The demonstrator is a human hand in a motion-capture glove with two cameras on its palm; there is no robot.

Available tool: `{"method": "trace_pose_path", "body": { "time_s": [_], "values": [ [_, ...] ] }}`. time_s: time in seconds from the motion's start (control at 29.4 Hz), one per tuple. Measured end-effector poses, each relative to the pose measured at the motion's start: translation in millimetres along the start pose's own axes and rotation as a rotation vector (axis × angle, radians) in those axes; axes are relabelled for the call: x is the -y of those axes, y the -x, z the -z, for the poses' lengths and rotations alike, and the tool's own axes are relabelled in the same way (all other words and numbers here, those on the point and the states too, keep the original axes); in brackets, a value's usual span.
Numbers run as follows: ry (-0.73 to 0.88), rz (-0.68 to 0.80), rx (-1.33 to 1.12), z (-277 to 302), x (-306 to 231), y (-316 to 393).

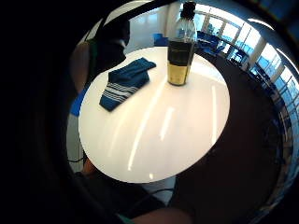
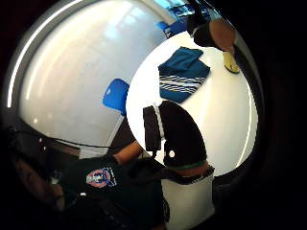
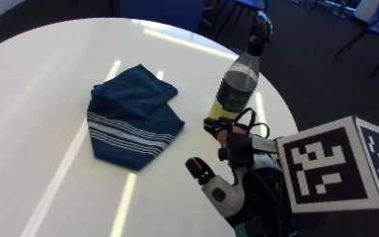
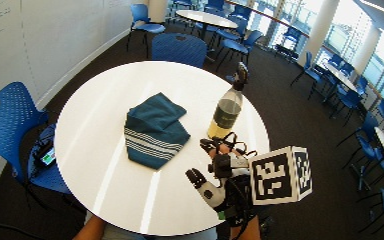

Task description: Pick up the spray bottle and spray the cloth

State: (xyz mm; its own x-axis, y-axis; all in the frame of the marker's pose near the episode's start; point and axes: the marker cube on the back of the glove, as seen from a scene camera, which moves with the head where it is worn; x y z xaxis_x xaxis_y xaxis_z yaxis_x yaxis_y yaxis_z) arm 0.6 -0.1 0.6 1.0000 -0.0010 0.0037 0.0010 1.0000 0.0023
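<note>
A spray bottle [image 3: 237, 89] with yellow liquid, a dark label and a black spray head stands upright near the right edge of the round white table [image 3: 38, 74]. To its left lies a folded blue cloth [image 3: 132, 118] with white stripes. My gloved right hand [image 3: 235, 158] hovers over the table's near right edge, just short of the bottle, fingers stretched toward it and holding nothing. In the little finger side palm view the bottle [image 1: 181, 51] stands beside the cloth [image 1: 125, 83], both apart from the palm. The thumb side palm view shows the cloth [image 2: 183, 74] beyond my thumb [image 2: 180, 134].
Blue chairs [image 4: 9, 117] [image 4: 179, 47] stand to the left of and behind the table. More tables and chairs [image 4: 208, 17] fill the room along the windows. The table surface [image 4: 105, 165] in front of the cloth is bare.
</note>
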Motion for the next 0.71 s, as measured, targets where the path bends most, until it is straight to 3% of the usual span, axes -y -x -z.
{"method": "trace_pose_path", "body": {
  "time_s": [0.71],
  "values": [
    [-0.024,0.007,-0.021,2.9,4.7,-2.1]
  ]
}}
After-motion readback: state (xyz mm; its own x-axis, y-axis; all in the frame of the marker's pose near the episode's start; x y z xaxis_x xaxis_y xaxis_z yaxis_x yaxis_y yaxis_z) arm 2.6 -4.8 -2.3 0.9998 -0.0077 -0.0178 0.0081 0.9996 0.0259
